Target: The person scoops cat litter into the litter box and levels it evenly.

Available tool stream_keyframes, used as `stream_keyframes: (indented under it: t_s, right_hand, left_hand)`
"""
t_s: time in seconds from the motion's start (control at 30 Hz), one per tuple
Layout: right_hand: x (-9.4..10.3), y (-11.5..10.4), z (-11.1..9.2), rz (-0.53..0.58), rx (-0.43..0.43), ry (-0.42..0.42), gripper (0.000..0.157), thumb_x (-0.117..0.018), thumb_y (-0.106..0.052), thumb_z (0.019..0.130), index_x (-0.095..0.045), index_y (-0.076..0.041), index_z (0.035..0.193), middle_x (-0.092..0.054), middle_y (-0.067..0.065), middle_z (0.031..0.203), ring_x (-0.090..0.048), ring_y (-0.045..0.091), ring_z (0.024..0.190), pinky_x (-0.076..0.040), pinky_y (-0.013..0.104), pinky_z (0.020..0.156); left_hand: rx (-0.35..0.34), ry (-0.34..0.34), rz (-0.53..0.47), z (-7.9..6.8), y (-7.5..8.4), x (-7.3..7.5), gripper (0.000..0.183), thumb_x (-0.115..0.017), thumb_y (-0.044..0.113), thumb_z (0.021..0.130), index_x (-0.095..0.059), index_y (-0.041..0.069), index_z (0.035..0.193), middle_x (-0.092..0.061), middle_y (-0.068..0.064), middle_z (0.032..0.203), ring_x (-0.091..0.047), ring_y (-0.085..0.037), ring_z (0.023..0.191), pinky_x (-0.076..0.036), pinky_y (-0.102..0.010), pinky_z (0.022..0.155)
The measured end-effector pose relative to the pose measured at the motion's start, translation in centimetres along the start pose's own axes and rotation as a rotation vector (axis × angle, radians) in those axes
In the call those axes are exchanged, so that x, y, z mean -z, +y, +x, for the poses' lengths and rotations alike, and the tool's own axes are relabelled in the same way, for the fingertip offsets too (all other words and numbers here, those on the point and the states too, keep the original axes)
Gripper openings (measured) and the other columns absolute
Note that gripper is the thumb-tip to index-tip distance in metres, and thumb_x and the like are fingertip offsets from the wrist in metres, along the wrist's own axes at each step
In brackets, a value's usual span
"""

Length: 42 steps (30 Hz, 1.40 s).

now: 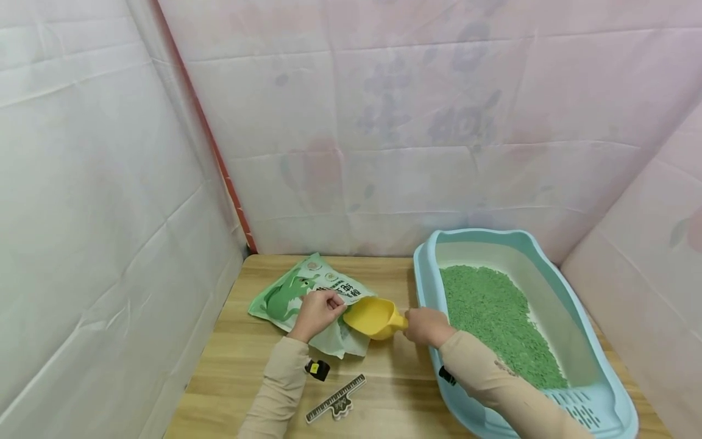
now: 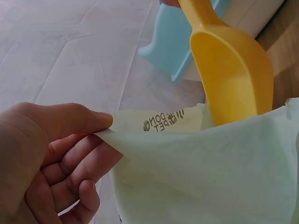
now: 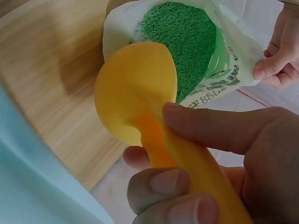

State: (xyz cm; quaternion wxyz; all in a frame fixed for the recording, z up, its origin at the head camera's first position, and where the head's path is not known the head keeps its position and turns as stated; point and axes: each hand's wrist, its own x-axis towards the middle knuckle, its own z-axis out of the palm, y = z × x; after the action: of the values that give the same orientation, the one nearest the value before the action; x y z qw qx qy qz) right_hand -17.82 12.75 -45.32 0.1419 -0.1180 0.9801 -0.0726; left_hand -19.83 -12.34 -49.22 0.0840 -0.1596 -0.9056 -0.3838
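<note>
A green and white bag of cat litter point(image 1: 290, 292) lies on the table with its mouth toward the right. My left hand point(image 1: 320, 312) pinches the edge of that mouth between thumb and fingers point(image 2: 77, 121). Inside the bag, green litter pellets point(image 3: 180, 39) show in the right wrist view. My right hand point(image 1: 428, 326) grips the handle of a yellow scoop point(image 1: 373, 317). The scoop's bowl point(image 3: 135, 88) is at the bag's opening, its front edge just inside the mouth in the left wrist view. No pellets are visible in the part of the bowl that shows.
To the right stands a light blue litter box point(image 1: 429, 286) holding a layer of green pellets point(image 1: 499, 323). A clip with a piano-key pattern point(image 1: 336, 399) lies on the wooden table point(image 1: 219, 372) near the front. Fabric walls point(image 1: 384, 122) enclose the back and sides.
</note>
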Motion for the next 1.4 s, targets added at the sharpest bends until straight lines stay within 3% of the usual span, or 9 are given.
stream_keyframes:
  t_s: [0.1,0.17,0.5,0.8,0.97,1.1,1.2,1.33,1.4]
  right_hand:
    - [0.0,-0.2,0.2,0.004,-0.005,-0.004,0.018,-0.068,-0.02,0.082,-0.055,-0.012,0.072,-0.051,0.002,0.065,-0.047,0.016,0.062,-0.04,0.032,0.053]
    - [0.0,-0.3,0.4,0.008,-0.006,-0.002,0.017,-0.069,-0.019,0.081,-0.055,-0.012,0.072,-0.052,0.003,0.065,-0.048,0.017,0.062,-0.041,0.032,0.053]
    - [-0.7,-0.7,1.2,0.06,-0.007,-0.016,0.017,-0.066,-0.022,0.085,-0.057,-0.011,0.076,-0.053,0.003,0.067,-0.049,0.017,0.062,-0.042,0.032,0.056]
    - [-2.0,-1.1,2.1,0.087,-0.013,-0.019,0.017,-0.065,-0.02,0.082,-0.055,-0.012,0.072,-0.049,0.002,0.064,-0.046,0.016,0.06,-0.039,0.031,0.054]
    - [-2.6,-1.4,2.5,0.077,-0.013,-0.017,0.015,-0.064,-0.019,0.082,-0.054,-0.011,0.073,-0.047,0.002,0.063,-0.045,0.016,0.059,-0.039,0.031,0.052]
    - [-2.4,-1.6,2.6,0.08,-0.008,-0.014,0.015,-0.065,-0.018,0.082,-0.055,-0.011,0.074,-0.048,0.002,0.064,-0.046,0.016,0.06,-0.039,0.03,0.053]
    - [-2.4,-1.7,2.7,0.084,-0.005,-0.019,0.014,-0.065,-0.019,0.082,-0.056,-0.011,0.075,-0.047,0.002,0.064,-0.046,0.016,0.06,-0.039,0.03,0.054]
    - [-2.6,-1.9,2.9,0.089,-0.009,-0.027,0.013,-0.065,-0.018,0.082,-0.056,-0.011,0.076,-0.048,0.002,0.065,-0.046,0.017,0.061,-0.04,0.03,0.054]
    - [-2.7,-1.9,3.0,0.099,-0.006,-0.03,0.012,-0.065,-0.018,0.082,-0.057,-0.01,0.077,-0.05,0.003,0.066,-0.047,0.017,0.061,-0.04,0.03,0.054]
  left_hand:
    - [0.006,-0.001,0.004,0.0,0.1,-0.1,0.011,-0.073,0.015,0.084,-0.07,0.015,0.073,-0.069,0.002,0.068,-0.058,-0.002,0.06,-0.01,-0.084,0.101]
    - [0.012,0.005,0.008,0.0,0.2,-0.2,0.011,-0.074,0.015,0.084,-0.071,0.015,0.073,-0.069,0.002,0.067,-0.058,-0.002,0.06,-0.007,-0.084,0.1]
    - [0.009,0.035,0.021,0.5,1.0,-0.7,0.008,-0.074,0.011,0.082,-0.072,0.009,0.075,-0.071,0.0,0.068,-0.061,-0.005,0.061,-0.005,-0.085,0.099]
    - [0.032,0.051,0.031,0.1,1.4,-0.9,0.01,-0.074,0.01,0.081,-0.071,0.008,0.073,-0.071,-0.001,0.067,-0.062,-0.008,0.062,-0.004,-0.085,0.099]
    - [0.01,0.054,0.017,0.0,1.5,-1.0,0.009,-0.075,0.007,0.081,-0.071,0.006,0.072,-0.071,-0.003,0.068,-0.063,-0.009,0.062,-0.007,-0.084,0.1]
    - [0.005,0.065,0.025,0.1,1.5,-1.0,0.01,-0.075,0.008,0.08,-0.07,0.007,0.072,-0.071,-0.004,0.068,-0.063,-0.009,0.061,-0.033,-0.069,0.103]
    - [0.003,0.077,0.046,0.1,1.3,-0.9,0.011,-0.075,0.011,0.08,-0.07,0.009,0.071,-0.071,-0.004,0.068,-0.061,-0.008,0.06,-0.052,-0.043,0.085]
    - [0.001,0.09,0.062,0.1,1.2,-0.9,0.011,-0.076,0.012,0.08,-0.07,0.01,0.07,-0.071,-0.002,0.067,-0.06,-0.006,0.058,-0.05,-0.023,0.064]
    - [0.002,0.094,0.071,0.0,1.2,-0.9,0.011,-0.076,0.012,0.08,-0.071,0.011,0.071,-0.071,-0.002,0.068,-0.06,-0.005,0.059,-0.048,-0.02,0.067]
